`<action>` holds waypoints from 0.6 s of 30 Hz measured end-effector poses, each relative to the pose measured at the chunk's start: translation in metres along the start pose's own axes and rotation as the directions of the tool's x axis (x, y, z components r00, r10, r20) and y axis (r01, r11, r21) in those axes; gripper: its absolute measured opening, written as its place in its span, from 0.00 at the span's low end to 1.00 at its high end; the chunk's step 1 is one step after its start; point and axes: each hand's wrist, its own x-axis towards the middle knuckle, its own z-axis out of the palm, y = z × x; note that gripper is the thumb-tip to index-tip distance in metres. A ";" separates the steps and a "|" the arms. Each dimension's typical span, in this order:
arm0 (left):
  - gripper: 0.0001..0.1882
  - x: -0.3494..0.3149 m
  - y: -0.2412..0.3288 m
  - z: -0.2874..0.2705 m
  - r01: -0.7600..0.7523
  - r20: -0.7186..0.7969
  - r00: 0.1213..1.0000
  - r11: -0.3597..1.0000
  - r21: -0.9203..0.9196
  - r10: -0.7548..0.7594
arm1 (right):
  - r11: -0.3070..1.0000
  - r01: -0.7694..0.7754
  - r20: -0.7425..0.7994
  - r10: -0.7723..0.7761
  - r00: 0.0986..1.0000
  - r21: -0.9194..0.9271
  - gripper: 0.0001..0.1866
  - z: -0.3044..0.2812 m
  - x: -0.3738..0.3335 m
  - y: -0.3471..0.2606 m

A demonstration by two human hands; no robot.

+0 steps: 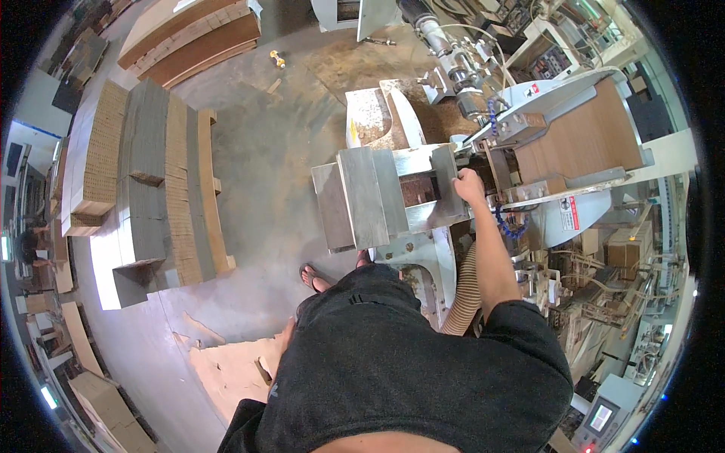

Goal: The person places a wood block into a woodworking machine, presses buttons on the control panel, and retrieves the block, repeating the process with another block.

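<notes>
My right hand (470,186) reaches forward to the machine, its fingers closed at the right edge of a narrow grey wood-grain board (447,181). That board lies across the pale metal rails (415,160) of the machine's feed bed. To its left, several more grey boards (364,198) are stacked on the bed, overlapping unevenly. Between the stack and the single board a gap shows the machine's inside. My left hand (287,332) hangs low beside my left thigh, mostly hidden by my clothing, and its fingers cannot be made out.
Tall stacks of grey and tan boards (147,181) stand on the left on wooden bearers. Brown sheets (192,41) are piled at the far left. A ribbed hose (464,291) runs down beside my right leg. Cardboard (230,370) lies on the floor at lower left.
</notes>
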 end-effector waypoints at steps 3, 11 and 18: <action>0.31 0.013 0.009 -0.012 0.105 0.051 0.994 0.961 -0.255 -0.095 | 0.677 -0.123 0.167 0.000 0.986 0.726 0.09 0.005 -0.022 -0.031; 0.34 -0.001 0.146 -0.125 0.412 0.285 0.902 0.452 -0.791 -0.323 | 0.688 0.087 0.085 -0.212 0.974 0.720 0.12 0.030 -0.074 -0.097; 0.35 0.018 0.160 -0.171 0.374 0.237 0.923 0.553 -0.745 -0.304 | 0.954 0.181 -0.099 -0.161 0.982 0.238 0.15 0.049 -0.095 -0.135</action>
